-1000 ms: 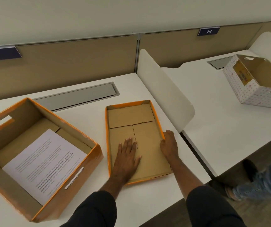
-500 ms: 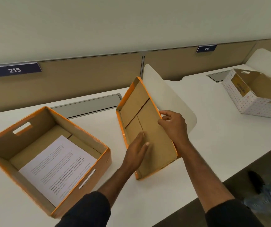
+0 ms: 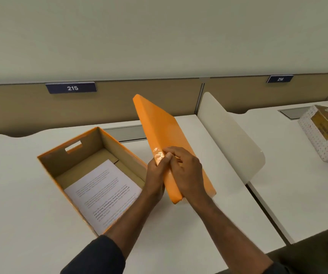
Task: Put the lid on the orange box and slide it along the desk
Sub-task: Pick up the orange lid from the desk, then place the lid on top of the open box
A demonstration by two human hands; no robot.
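Note:
The orange lid (image 3: 160, 127) is held up off the desk, tilted on edge, its glossy orange top facing me. My left hand (image 3: 156, 175) grips its left side near the lower end. My right hand (image 3: 187, 173) lies over the lid's top face beside it, fingers curled on the edge. The open orange box (image 3: 60, 167) sits on the white desk (image 3: 20, 194) just left of the lid, with a printed sheet of paper (image 3: 103, 192) lying on its floor. A hand-hole shows in the box's far wall.
A curved white divider panel (image 3: 230, 141) stands right of the lid, between two desks. A white dotted cardboard box (image 3: 325, 147) lies open on the neighbouring desk at far right. Grey cable flaps are set in the desks near the tan back partition (image 3: 119, 103).
The lid was lying inside-up on the desk; both hands have lifted it and flipped it over, so its orange outside now faces me, closer to the box.

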